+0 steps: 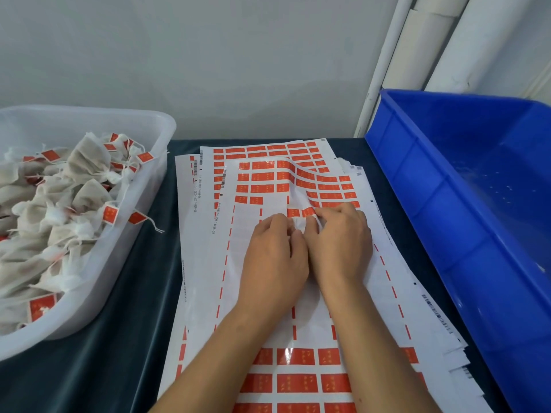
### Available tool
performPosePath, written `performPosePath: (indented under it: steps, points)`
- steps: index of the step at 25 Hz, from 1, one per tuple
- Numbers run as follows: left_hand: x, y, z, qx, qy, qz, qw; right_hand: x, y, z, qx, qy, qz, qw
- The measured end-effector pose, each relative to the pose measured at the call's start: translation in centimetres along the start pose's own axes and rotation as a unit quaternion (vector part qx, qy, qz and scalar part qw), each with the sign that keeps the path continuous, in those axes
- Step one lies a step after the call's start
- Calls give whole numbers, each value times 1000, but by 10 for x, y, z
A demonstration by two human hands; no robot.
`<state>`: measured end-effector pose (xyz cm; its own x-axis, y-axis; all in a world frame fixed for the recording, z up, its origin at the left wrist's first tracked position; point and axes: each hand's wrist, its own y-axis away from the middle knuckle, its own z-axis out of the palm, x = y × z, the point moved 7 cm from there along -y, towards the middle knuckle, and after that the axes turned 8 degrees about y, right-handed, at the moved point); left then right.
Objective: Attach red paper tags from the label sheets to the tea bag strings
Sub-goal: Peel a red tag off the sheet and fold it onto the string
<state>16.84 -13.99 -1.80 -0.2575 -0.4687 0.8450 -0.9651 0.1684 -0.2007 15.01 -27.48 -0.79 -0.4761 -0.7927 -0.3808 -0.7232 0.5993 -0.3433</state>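
A stack of white label sheets (247, 281) printed with rows of red tags lies on the dark table. The top sheet is bare in its middle and buckles upward near its far half. My left hand (272, 260) and my right hand (340, 245) rest side by side on that sheet, fingertips meeting at a small crumpled white bit (304, 223) just below a red tag (308, 212). Both hands pinch there; what lies between the fingers is mostly hidden. Tea bags (59, 198) with red tags on their strings fill a clear tub at left.
The clear plastic tub (143, 186) stands at the table's left edge. A large blue plastic bin (417, 186) stands tilted at the right, close to the sheets. A grey wall and white pipes rise behind. Dark cloth (119, 338) shows between tub and sheets.
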Motion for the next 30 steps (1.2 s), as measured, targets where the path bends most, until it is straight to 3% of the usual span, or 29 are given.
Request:
performPosePath:
  steps: [7, 13, 19, 30]
  points:
    - [-1, 1, 1, 0, 6, -9, 1000, 5, -1, -2, -2, -44, 10, 999]
    - [1, 0, -1, -3, 4, -6, 1000, -7, -14, -1, -26, 74, -19, 997]
    - [1, 0, -1, -7, 11, -3, 1000, -10, -15, 3, -28, 0, 8, 1000]
    - [-1, -1, 1, 5, 2, -4, 1000, -9, -9, 2, 0, -25, 4, 1000]
